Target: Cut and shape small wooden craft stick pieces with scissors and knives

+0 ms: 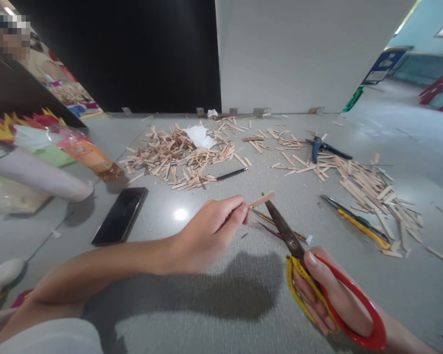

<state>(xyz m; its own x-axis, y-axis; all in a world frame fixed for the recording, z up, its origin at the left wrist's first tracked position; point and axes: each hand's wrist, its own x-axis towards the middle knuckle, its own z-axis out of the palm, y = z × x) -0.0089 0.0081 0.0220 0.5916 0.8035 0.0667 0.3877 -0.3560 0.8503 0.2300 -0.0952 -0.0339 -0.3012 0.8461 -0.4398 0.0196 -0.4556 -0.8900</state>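
Note:
My left hand (pixel 214 228) pinches a thin flat wooden stick (pixel 263 198) between thumb and fingers, its free end pointing right. In my right hand (pixel 335 285) is a pair of scissors (pixel 290 241) with one red handle loop and yellow wrapping on the other. The dark blades point up and left, and their tips meet the stick near its free end in this view. Whether the blades have closed on the wood I cannot tell. Beneath both hands, slender pen-like tools (pixel 276 227) lie on the grey table (pixel 206 309).
A heap of cut wooden pieces (pixel 177 157) with crumpled tissue (pixel 199 136) lies ahead. Longer sticks (pixel 372 187), a cutter knife (pixel 358 221) and a blue-handled tool (pixel 317 147) are right. A phone (pixel 121 216), bottle (pixel 90 155) and tube (pixel 37 172) sit left. Upright panels (pixel 302 54) stand behind.

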